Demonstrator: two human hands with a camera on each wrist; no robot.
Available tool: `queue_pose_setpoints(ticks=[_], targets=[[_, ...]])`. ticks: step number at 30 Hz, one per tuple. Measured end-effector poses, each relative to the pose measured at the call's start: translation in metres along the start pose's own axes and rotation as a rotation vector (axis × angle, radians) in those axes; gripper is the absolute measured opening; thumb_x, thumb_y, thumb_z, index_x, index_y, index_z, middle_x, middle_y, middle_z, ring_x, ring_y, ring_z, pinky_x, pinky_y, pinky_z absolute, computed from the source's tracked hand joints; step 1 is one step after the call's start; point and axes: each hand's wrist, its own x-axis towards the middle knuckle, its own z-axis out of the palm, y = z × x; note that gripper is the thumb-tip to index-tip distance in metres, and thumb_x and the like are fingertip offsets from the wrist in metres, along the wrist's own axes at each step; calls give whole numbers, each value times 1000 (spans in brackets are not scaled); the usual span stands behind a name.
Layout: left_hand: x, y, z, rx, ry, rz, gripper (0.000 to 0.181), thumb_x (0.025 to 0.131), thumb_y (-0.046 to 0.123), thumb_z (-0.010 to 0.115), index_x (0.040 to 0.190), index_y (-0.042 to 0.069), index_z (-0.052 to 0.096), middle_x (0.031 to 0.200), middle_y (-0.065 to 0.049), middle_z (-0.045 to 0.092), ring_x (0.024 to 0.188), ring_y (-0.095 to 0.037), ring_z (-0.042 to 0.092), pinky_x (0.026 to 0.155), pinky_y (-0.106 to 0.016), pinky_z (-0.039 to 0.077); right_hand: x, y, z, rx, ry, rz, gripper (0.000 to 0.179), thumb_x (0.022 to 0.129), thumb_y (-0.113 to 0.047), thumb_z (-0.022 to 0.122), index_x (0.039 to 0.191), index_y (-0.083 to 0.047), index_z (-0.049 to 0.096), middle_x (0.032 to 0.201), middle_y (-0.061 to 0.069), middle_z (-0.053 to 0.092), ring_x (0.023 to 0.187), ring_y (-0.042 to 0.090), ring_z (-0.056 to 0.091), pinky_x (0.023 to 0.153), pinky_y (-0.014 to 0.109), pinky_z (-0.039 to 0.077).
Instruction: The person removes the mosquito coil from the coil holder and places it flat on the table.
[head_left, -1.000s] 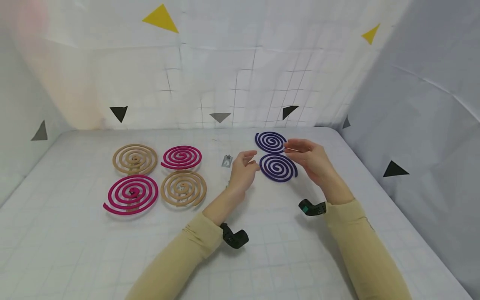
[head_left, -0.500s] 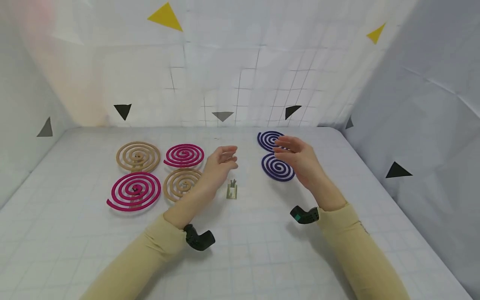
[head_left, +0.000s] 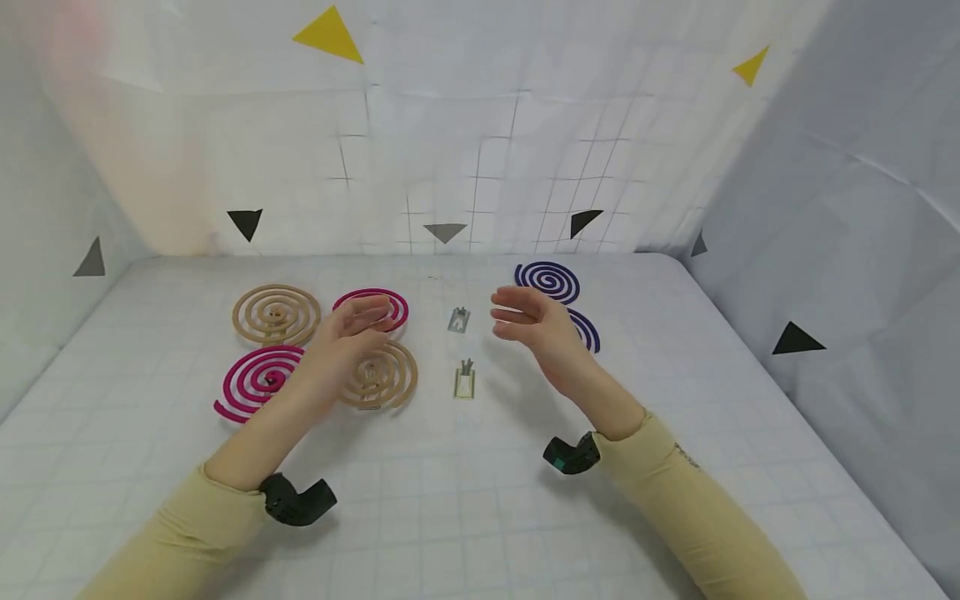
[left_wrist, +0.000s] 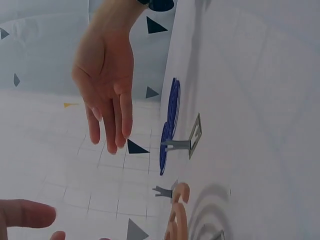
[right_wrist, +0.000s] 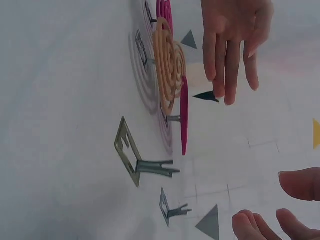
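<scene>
My left hand (head_left: pixel 337 350) is held over the left group of mosquito coils, its fingers loosely bent and holding nothing. It partly hides a magenta coil (head_left: pixel 401 310), a tan coil (head_left: pixel 371 372) and the front magenta coil (head_left: pixel 273 381). Farther back at the left sits another tan coil (head_left: pixel 276 314). My right hand (head_left: pixel 542 333), also holding nothing, hovers in front of a dark blue coil (head_left: pixel 592 332) and covers part of it. Behind that lies a second dark blue coil (head_left: pixel 548 281). Between the hands stand a small metal coil stand (head_left: pixel 465 383) and another stand (head_left: pixel 459 321) farther back.
The white table (head_left: pixel 465 517) has a faint grid. White sheets with black, grey and yellow triangles enclose its back and sides. In the right wrist view, the magenta and tan coils (right_wrist: pixel 162 65) sit raised on stands above the table.
My left hand has moved left, away from the small stands to over the left coils, uncovering both stands. The right hand has also shifted left, across the front blue coil.
</scene>
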Motion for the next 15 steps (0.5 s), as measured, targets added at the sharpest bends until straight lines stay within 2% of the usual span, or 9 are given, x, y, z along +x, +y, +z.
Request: queue_pose_setpoints(ticks=[4, 6, 11, 13, 15], targets=[[-8, -3, -17, 14, 3, -8, 51, 100, 8, 50, 149, 3, 36, 151, -17, 44, 141, -26, 42, 103, -15, 42, 1, -2, 17, 21, -22, -14, 52, 93, 4, 62, 142, -5, 48, 144, 11, 54, 135, 29, 52, 109, 37, 47], [-11, -4, -25, 46, 2, -11, 51, 101, 11, 51, 150, 4, 37, 151, -18, 44, 139, -24, 42, 107, -19, 40, 2, -3, 26, 44, -34, -18, 52, 93, 5, 62, 142, -4, 49, 143, 12, 54, 135, 30, 52, 109, 38, 47], [-17, -7, -42, 135, -1, 9, 50, 102, 19, 55, 148, 5, 40, 150, -18, 46, 138, -22, 44, 118, -41, 34, 5, -5, 49, 84, -66, -18, 52, 92, 6, 61, 142, -4, 49, 142, 12, 55, 133, 28, 53, 110, 41, 46], [-17, -9, -48, 159, -10, 16, 50, 102, 20, 57, 147, 6, 41, 151, -17, 46, 139, -23, 45, 118, -40, 34, 6, -6, 57, 96, -78, -10, 51, 93, 4, 62, 142, -5, 50, 142, 10, 56, 132, 25, 53, 110, 40, 46], [-16, -10, -54, 184, -24, 22, 50, 101, 23, 59, 145, 7, 44, 151, -16, 47, 140, -24, 45, 113, -30, 38, 5, -5, 64, 107, -90, -7, 52, 92, 4, 63, 142, -5, 50, 141, 9, 56, 133, 25, 53, 109, 40, 47]])
